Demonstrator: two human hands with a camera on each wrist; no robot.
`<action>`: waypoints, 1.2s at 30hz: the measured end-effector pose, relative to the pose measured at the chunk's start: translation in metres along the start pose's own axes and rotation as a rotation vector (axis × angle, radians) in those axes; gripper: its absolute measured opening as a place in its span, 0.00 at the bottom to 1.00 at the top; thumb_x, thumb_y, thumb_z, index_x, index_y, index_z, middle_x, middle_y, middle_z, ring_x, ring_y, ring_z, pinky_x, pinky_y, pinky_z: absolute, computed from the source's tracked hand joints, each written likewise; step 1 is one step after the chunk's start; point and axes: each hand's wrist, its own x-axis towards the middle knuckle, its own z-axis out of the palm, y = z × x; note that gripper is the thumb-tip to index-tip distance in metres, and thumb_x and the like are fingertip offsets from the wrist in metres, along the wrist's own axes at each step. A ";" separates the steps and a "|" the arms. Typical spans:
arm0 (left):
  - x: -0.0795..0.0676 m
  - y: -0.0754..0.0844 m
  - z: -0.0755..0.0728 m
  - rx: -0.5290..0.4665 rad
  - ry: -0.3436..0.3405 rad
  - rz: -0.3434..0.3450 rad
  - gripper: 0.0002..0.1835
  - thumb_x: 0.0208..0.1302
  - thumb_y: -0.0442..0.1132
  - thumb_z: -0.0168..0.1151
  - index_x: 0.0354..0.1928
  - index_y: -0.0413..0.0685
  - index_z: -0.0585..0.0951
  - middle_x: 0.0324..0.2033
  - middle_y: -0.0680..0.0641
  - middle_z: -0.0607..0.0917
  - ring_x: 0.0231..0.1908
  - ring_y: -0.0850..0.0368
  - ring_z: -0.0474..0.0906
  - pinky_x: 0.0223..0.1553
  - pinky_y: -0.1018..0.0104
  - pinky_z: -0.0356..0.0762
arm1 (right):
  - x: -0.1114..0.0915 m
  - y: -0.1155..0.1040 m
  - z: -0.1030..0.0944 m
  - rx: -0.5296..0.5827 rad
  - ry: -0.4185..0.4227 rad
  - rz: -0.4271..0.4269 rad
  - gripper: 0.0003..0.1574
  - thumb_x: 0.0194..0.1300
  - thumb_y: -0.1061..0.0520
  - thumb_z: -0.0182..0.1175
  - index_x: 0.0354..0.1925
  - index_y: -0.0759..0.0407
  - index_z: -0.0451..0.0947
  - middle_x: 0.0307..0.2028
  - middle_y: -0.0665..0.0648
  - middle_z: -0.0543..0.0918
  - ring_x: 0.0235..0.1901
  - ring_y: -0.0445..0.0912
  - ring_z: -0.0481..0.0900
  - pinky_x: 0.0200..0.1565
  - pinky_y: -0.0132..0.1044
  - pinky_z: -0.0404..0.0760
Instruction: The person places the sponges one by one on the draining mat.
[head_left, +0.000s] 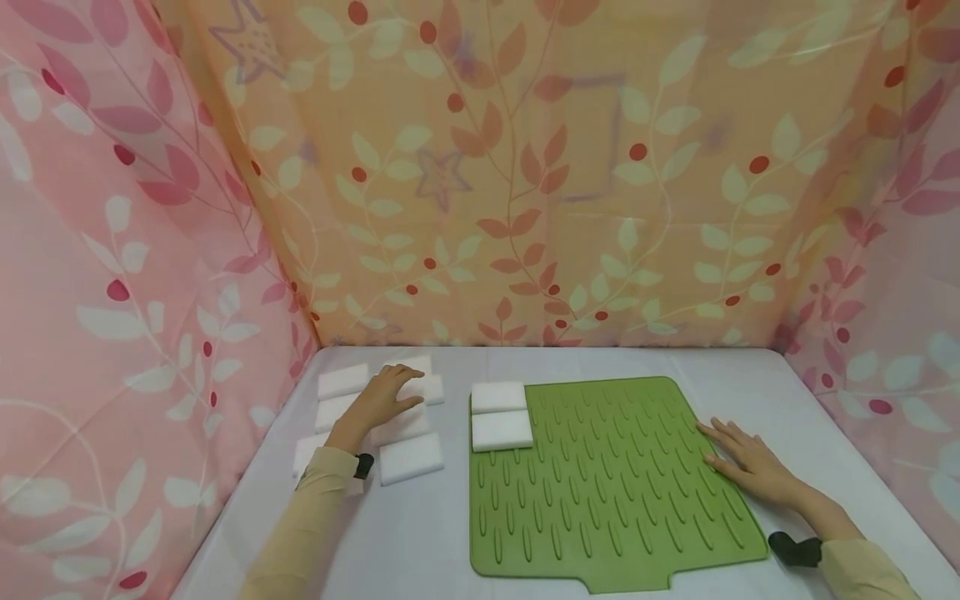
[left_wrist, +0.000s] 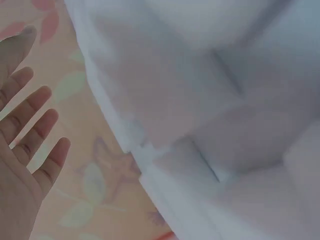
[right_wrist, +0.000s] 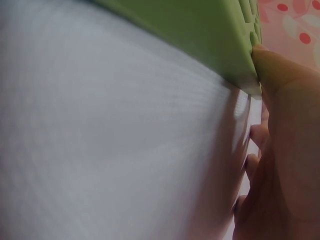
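Note:
My left hand [head_left: 382, 400] hovers over a group of white sponge blocks on the left of the table, fingers spread and nothing in them. In the left wrist view the fingers of that hand [left_wrist: 22, 150] are parted, with blurred white blocks [left_wrist: 240, 200] alongside. A white block [head_left: 411, 458] lies just in front of it. My right hand [head_left: 753, 467] rests at the right edge of a green ridged mat [head_left: 600, 492]. In the right wrist view its thumb [right_wrist: 280, 70] touches the mat's edge. Two white blocks [head_left: 502, 431] lie one behind the other at the mat's far left corner.
Several more blocks [head_left: 342, 381] lie partly hidden around the left hand and forearm. The white table [head_left: 397, 542] is enclosed by a leaf-patterned curtain [head_left: 480, 208] at the back and both sides. A short tab [head_left: 630, 583] sticks out of the mat's near edge.

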 end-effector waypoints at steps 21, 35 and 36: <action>-0.013 -0.080 -0.021 0.022 0.048 -0.168 0.25 0.60 0.40 0.62 0.56 0.35 0.73 0.55 0.32 0.72 0.54 0.29 0.64 0.48 0.33 0.64 | 0.001 0.006 0.003 -0.015 0.009 0.000 0.35 0.66 0.51 0.55 0.68 0.56 0.59 0.65 0.75 0.57 0.62 0.75 0.50 0.57 0.73 0.36; -0.012 -0.106 -0.016 0.132 0.005 -0.216 0.26 0.59 0.36 0.60 0.56 0.26 0.70 0.53 0.27 0.72 0.54 0.29 0.66 0.57 0.40 0.62 | 0.000 0.003 0.001 -0.015 0.016 -0.006 0.35 0.66 0.51 0.55 0.68 0.56 0.59 0.64 0.75 0.58 0.62 0.76 0.50 0.57 0.73 0.36; -0.012 -0.108 -0.015 0.140 -0.002 -0.224 0.26 0.59 0.36 0.60 0.56 0.26 0.70 0.53 0.26 0.72 0.55 0.29 0.66 0.57 0.41 0.61 | 0.000 0.003 0.001 -0.015 0.015 -0.006 0.35 0.66 0.51 0.55 0.68 0.56 0.59 0.64 0.75 0.58 0.62 0.76 0.50 0.57 0.73 0.36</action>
